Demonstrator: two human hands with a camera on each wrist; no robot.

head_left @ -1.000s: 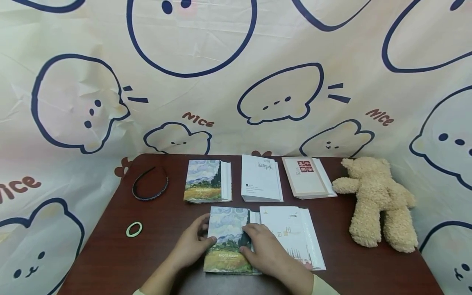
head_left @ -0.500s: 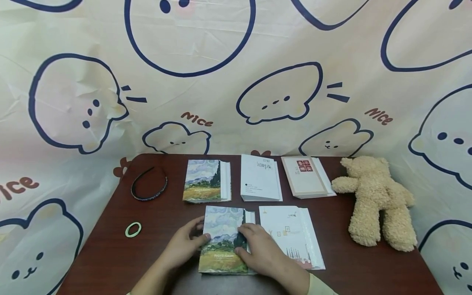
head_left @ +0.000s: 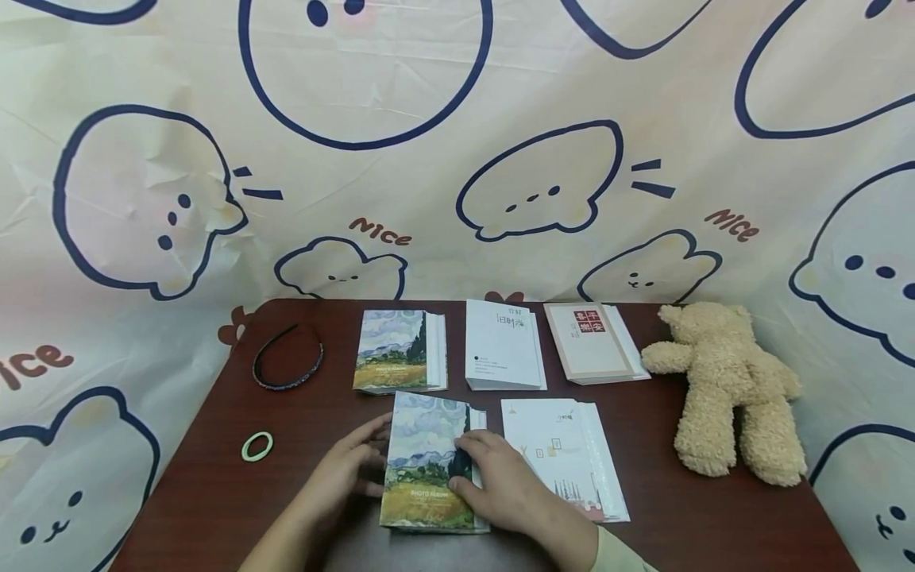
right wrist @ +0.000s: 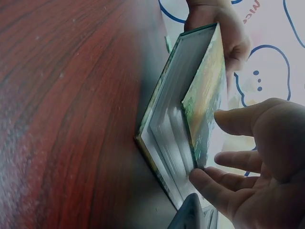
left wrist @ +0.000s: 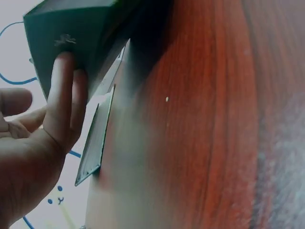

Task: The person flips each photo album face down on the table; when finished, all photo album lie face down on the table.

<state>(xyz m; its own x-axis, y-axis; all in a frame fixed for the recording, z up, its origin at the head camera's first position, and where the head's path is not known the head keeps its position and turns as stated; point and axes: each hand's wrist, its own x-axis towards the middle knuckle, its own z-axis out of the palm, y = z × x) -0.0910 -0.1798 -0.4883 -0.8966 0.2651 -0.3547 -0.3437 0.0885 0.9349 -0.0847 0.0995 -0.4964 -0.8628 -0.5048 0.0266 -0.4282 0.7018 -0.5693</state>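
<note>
A photo album (head_left: 429, 461) with a painted landscape cover lies at the front middle of the table. My left hand (head_left: 343, 477) is beside its left edge. In the left wrist view, extended fingers (left wrist: 66, 98) touch the dark green spine (left wrist: 71, 47), with the thumb held away. My right hand (head_left: 507, 485) is at the album's right side. The right wrist view shows the thumb (right wrist: 233, 121) against the cover and fingertips (right wrist: 200, 179) at the cover's free edge. The cover stands slightly apart from the pages (right wrist: 169, 124).
A white album (head_left: 557, 461) lies right of my right hand. Behind are a second landscape album (head_left: 391, 349), another white album (head_left: 500, 349) and a beige one (head_left: 593, 342). A headband (head_left: 289, 385) and green ring (head_left: 246, 447) lie left; a teddy bear (head_left: 722, 389) lies right.
The landscape album at the front has shifted left with both hands, and its top edge appears higher. My left thumb has come off the cover.
</note>
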